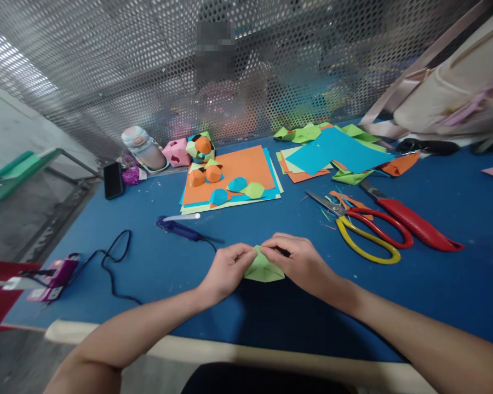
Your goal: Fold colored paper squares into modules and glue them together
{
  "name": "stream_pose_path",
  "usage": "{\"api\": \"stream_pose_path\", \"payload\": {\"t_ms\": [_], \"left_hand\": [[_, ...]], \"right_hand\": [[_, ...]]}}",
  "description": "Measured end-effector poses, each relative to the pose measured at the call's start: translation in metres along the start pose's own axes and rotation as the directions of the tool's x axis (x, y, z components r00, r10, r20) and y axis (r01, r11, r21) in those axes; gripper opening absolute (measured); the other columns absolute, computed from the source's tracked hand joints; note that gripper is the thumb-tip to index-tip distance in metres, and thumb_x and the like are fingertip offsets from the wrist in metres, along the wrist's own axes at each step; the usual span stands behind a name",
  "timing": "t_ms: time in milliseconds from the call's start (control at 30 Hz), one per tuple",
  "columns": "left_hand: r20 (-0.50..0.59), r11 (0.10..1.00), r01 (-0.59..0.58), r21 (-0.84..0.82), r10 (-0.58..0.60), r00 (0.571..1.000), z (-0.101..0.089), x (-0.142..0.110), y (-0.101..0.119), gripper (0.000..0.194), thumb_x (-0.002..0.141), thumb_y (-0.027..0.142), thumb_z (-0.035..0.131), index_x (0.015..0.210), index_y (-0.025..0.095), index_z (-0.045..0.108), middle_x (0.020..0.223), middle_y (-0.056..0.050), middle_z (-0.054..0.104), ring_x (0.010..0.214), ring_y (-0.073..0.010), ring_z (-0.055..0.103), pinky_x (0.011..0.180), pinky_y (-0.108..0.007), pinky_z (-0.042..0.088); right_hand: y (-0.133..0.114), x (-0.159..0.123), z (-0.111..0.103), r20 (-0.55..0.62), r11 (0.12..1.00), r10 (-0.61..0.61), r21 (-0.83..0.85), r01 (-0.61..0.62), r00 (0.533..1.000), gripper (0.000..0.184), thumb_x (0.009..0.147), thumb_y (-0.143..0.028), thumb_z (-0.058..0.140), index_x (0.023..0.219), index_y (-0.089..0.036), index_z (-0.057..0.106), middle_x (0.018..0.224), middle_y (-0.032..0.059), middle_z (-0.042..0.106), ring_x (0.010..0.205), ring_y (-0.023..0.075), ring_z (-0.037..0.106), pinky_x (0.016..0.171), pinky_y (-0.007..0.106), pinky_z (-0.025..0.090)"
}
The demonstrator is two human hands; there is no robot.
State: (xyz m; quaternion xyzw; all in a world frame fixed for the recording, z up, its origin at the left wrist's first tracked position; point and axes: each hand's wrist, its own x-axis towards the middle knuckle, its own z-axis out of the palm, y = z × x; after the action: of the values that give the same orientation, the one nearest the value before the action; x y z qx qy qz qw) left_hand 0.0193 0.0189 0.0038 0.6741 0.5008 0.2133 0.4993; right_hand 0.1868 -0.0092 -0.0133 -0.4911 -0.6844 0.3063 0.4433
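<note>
A small piece of light green folded paper [265, 271] is held up between both hands, above the near part of the blue table. My left hand [229, 269] pinches its upper left edge between thumb and fingers. On the other side, my right hand [298, 261] grips the upper right edge in the same way. Fingertips of both hands nearly meet at the top of the paper and hide part of it. Beyond my left hand lies a blue hot glue gun [181, 227] with a white glue stick in it.
Scissors [353, 221] and a red-handled cutter [414, 219] lie to the right beside paper scraps. Behind, an orange sheet stack [246, 164] bears small folded pieces; blue paper [337, 150] lies right of it. A bottle [145, 150], phone [113, 180] and black cord [110, 268] are left.
</note>
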Motion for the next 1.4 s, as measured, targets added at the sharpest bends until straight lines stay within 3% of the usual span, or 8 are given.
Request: {"api": "stream_pose_path", "payload": {"t_ms": [233,400,667,867,1100,1233,1333,1400], "left_hand": [[0.079,0.998,0.04,-0.043,-0.037,0.996,-0.001,0.001,0.002,0.03,0.077,0.04,0.052,0.07,0.013,0.062,0.061,0.001,0.052,0.059,-0.0101,0.043,0.054,-0.02,0.035],[0.134,0.999,0.0,0.035,-0.004,0.991,-0.002,0.001,0.004,0.03,0.078,0.037,0.05,0.062,0.013,0.057,0.057,0.002,0.046,0.056,-0.009,0.039,0.052,-0.019,0.032],[0.106,0.996,-0.026,0.081,0.017,0.994,-0.001,0.0,0.003,0.029,0.078,0.036,0.05,0.061,0.014,0.057,0.057,0.002,0.049,0.055,-0.0088,0.04,0.05,-0.019,0.031],[0.067,0.981,-0.095,0.166,0.085,0.994,0.0,-0.001,0.001,0.03,0.079,0.032,0.05,0.058,0.012,0.057,0.052,0.003,0.044,0.052,-0.0075,0.035,0.048,-0.019,0.027],[0.195,0.982,0.088,-0.169,-0.054,0.979,-0.008,0.002,0.011,0.027,0.076,0.037,0.058,0.081,0.012,0.065,0.068,0.0,0.058,0.063,-0.011,0.051,0.057,-0.021,0.042],[0.322,0.917,0.218,-0.334,-0.106,0.941,-0.005,0.002,0.009,0.029,0.076,0.039,0.059,0.08,0.01,0.065,0.072,-0.004,0.062,0.066,-0.0153,0.059,0.062,-0.028,0.052],[0.343,0.899,0.22,-0.379,-0.084,0.936,-0.001,0.001,0.004,0.033,0.078,0.041,0.057,0.078,0.009,0.065,0.07,-0.005,0.062,0.065,-0.0157,0.06,0.062,-0.031,0.055],[0.314,0.914,0.189,-0.359,-0.072,0.947,-0.001,0.0,0.003,0.033,0.078,0.041,0.057,0.076,0.009,0.064,0.067,-0.004,0.061,0.062,-0.0152,0.06,0.061,-0.03,0.055]], "right_hand": [[-0.002,0.001,-0.005,0.119,0.985,0.14,0.086,-0.151,0.983,0.018,0.085,-0.022,0.05,0.08,-0.019,0.067,0.078,0.0017,0.064,0.072,0.0125,0.058,0.062,0.022,0.043],[-0.004,0.001,-0.003,0.112,0.975,0.201,0.077,-0.211,0.973,0.018,0.081,-0.02,0.053,0.068,-0.018,0.066,0.07,0.0004,0.062,0.066,0.0116,0.057,0.059,0.021,0.042],[0.0,-0.003,0.0,0.055,0.997,0.02,0.071,-0.024,0.998,0.018,0.083,-0.018,0.052,0.071,-0.017,0.065,0.068,0.0015,0.061,0.063,0.0116,0.054,0.058,0.023,0.042],[-0.003,-0.002,0.002,0.021,0.999,-0.047,0.011,0.046,0.999,0.021,0.084,-0.017,0.05,0.067,-0.017,0.061,0.064,0.0011,0.058,0.06,0.0111,0.053,0.056,0.023,0.04],[-0.006,0.003,-0.005,-0.074,1.0,0.009,-0.017,-0.01,0.997,0.017,0.082,-0.015,0.051,0.067,-0.018,0.061,0.067,0.0008,0.061,0.063,0.0113,0.056,0.06,0.022,0.042],[-0.004,0.003,-0.004,-0.087,0.994,-0.113,-0.026,0.111,0.99,0.017,0.083,-0.015,0.05,0.071,-0.018,0.061,0.069,0.0017,0.062,0.065,0.0118,0.056,0.063,0.023,0.044],[-0.003,0.002,-0.001,-0.089,0.973,-0.228,-0.04,0.226,0.969,0.018,0.085,-0.016,0.049,0.073,-0.018,0.061,0.069,0.0025,0.062,0.065,0.0121,0.056,0.063,0.024,0.044],[-0.002,0.001,-0.001,-0.091,0.974,-0.226,-0.035,0.223,0.97,0.017,0.086,-0.016,0.049,0.075,-0.018,0.062,0.071,0.0028,0.063,0.067,0.0123,0.056,0.065,0.024,0.044]]}}
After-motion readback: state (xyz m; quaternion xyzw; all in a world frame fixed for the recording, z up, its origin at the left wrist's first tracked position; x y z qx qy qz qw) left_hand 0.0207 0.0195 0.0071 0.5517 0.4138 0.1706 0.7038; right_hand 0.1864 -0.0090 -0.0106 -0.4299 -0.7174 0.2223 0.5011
